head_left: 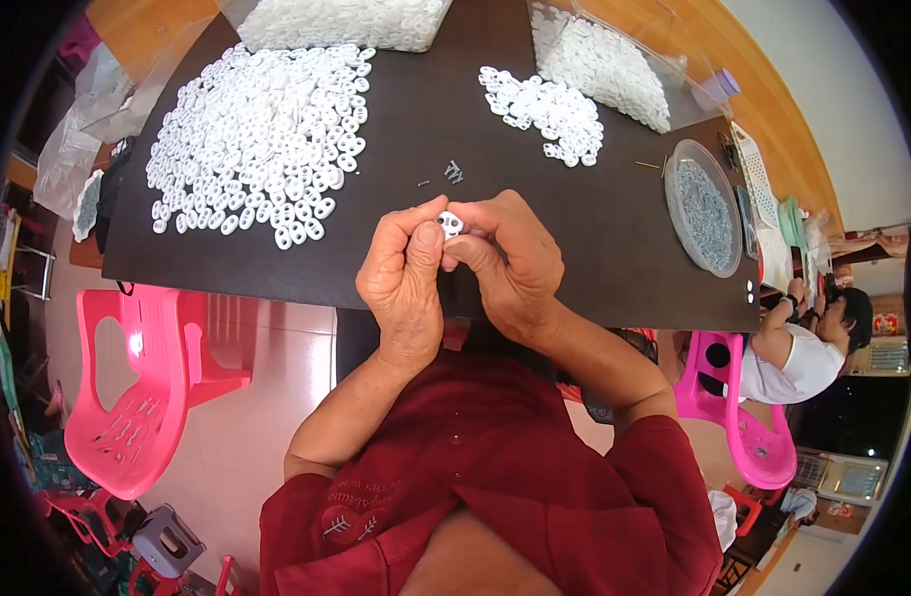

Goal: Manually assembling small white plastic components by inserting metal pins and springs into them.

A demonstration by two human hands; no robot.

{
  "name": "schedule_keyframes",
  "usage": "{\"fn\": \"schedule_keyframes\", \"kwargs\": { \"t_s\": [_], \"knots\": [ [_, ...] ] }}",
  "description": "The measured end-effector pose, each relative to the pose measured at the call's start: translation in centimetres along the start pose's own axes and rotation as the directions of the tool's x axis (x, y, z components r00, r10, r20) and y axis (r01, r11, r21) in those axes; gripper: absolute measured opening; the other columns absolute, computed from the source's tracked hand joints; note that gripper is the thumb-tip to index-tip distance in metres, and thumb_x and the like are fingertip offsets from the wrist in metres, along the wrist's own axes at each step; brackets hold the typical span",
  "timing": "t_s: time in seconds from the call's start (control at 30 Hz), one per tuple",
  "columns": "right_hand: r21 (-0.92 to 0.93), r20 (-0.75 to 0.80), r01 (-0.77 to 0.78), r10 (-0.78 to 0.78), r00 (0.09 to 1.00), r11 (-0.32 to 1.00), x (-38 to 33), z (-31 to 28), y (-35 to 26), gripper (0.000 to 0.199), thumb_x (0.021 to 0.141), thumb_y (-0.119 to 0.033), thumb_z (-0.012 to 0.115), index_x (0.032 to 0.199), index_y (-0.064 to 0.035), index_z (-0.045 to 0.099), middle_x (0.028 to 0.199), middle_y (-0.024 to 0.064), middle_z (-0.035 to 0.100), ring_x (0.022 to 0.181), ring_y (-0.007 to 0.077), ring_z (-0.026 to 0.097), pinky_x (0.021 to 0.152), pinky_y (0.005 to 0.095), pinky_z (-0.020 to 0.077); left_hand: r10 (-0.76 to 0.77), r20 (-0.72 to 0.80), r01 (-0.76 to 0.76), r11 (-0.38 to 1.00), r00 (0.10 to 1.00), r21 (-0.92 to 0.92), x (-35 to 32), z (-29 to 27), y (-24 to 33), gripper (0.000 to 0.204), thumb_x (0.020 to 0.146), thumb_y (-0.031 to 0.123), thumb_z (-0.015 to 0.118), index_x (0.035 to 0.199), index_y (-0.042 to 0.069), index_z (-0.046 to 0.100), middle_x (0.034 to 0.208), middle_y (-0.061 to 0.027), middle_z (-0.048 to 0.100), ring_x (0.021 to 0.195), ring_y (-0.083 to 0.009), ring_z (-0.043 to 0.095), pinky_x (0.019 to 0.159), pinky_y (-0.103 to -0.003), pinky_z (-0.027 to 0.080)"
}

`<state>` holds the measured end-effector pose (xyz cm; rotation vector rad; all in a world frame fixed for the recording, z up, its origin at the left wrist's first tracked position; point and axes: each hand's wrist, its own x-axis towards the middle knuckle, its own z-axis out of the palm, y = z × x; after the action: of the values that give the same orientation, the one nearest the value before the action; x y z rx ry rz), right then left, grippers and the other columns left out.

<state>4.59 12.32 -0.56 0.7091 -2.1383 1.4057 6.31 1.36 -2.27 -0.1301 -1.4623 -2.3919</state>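
Both my hands meet over the near edge of a dark table [416, 149]. My left hand [404, 283] and my right hand [505, 263] pinch one small white plastic part [450, 223] between their fingertips. A large heap of the same white parts [262, 134] lies at the left of the table. A smaller heap [545, 114] lies further right. A few small dark screws [453, 173] lie loose just beyond my fingers. A round clear dish of small metal screws [704, 206] sits at the right.
Clear plastic bags of white parts [605, 65] lie at the far edge. A pink plastic chair [138, 387] stands on the floor at my left. Another person in a white shirt [798, 358] sits on a pink chair at the right.
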Motion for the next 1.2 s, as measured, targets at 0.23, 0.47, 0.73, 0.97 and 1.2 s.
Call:
{"fn": "schedule_keyframes", "kwargs": {
  "t_s": [0.23, 0.47, 0.73, 0.97, 1.2],
  "knots": [
    [-0.043, 0.017, 0.088, -0.088, 0.996, 0.995, 0.3, 0.5, -0.6, 0.025, 0.079, 0.002, 0.063, 0.104, 0.0002, 0.059, 0.078, 0.0051, 0.055, 0.064, 0.0135, 0.05, 0.056, 0.0243, 0.0398, 0.034, -0.016, -0.034, 0.999, 0.999, 0.015, 0.1, -0.3, 0.6, 0.017, 0.093, 0.011, 0.052, 0.102, -0.001, 0.06, 0.081, 0.0009, 0.053, 0.066, -0.0041, 0.045, 0.059, -0.018, 0.04],
    [-0.017, 0.02, 0.016, -0.015, 1.0, 1.0, -0.1, 0.7, -0.8, 0.022, 0.083, -0.001, 0.061, 0.104, 0.0024, 0.057, 0.083, 0.0053, 0.054, 0.066, 0.0103, 0.049, 0.058, 0.023, 0.0406, -0.039, -0.019, 0.037, 0.997, 0.999, -0.073, -0.1, -0.4, 0.7, 0.019, 0.093, 0.011, 0.052, 0.105, -0.002, 0.059, 0.086, 0.0006, 0.055, 0.073, -0.0037, 0.047, 0.066, -0.017, 0.041],
    [-0.112, -0.073, 0.094, -0.103, 0.992, 0.989, -0.2, 2.2, -1.3, 0.016, 0.087, -0.004, 0.056, 0.102, 0.0022, 0.055, 0.085, 0.0069, 0.051, 0.065, 0.0112, 0.048, 0.058, 0.0228, 0.041, 0.021, -0.067, -0.02, 0.999, 0.998, 0.026, -0.5, -0.4, 0.9, 0.021, 0.094, 0.016, 0.052, 0.102, -0.002, 0.058, 0.094, -0.0037, 0.058, 0.082, -0.0056, 0.048, 0.075, -0.021, 0.041],
    [-0.126, -0.111, 0.152, -0.166, 0.98, 0.98, -0.2, 3.0, -0.4, 0.015, 0.088, -0.009, 0.057, 0.099, 0.0021, 0.055, 0.085, 0.009, 0.054, 0.065, 0.0142, 0.048, 0.054, 0.0243, 0.0407, 0.12, -0.091, -0.106, 0.985, 0.989, 0.139, -0.8, -0.3, 1.0, 0.02, 0.095, 0.016, 0.049, 0.1, -0.002, 0.058, 0.091, -0.0011, 0.055, 0.078, -0.0046, 0.044, 0.072, -0.02, 0.038],
    [-0.147, -0.157, 0.224, -0.246, 0.957, 0.964, 0.0, 3.1, -0.1, 0.014, 0.089, -0.01, 0.056, 0.096, 0.002, 0.055, 0.084, 0.0106, 0.057, 0.064, 0.018, 0.049, 0.054, 0.0276, 0.0408, 0.236, -0.094, -0.21, 0.951, 0.967, 0.227, -0.3, -0.2, 0.3, 0.016, 0.095, 0.01, 0.048, 0.099, -0.002, 0.058, 0.078, 0.0, 0.05, 0.067, -0.0042, 0.043, 0.06, -0.019, 0.038]
  ]
}}
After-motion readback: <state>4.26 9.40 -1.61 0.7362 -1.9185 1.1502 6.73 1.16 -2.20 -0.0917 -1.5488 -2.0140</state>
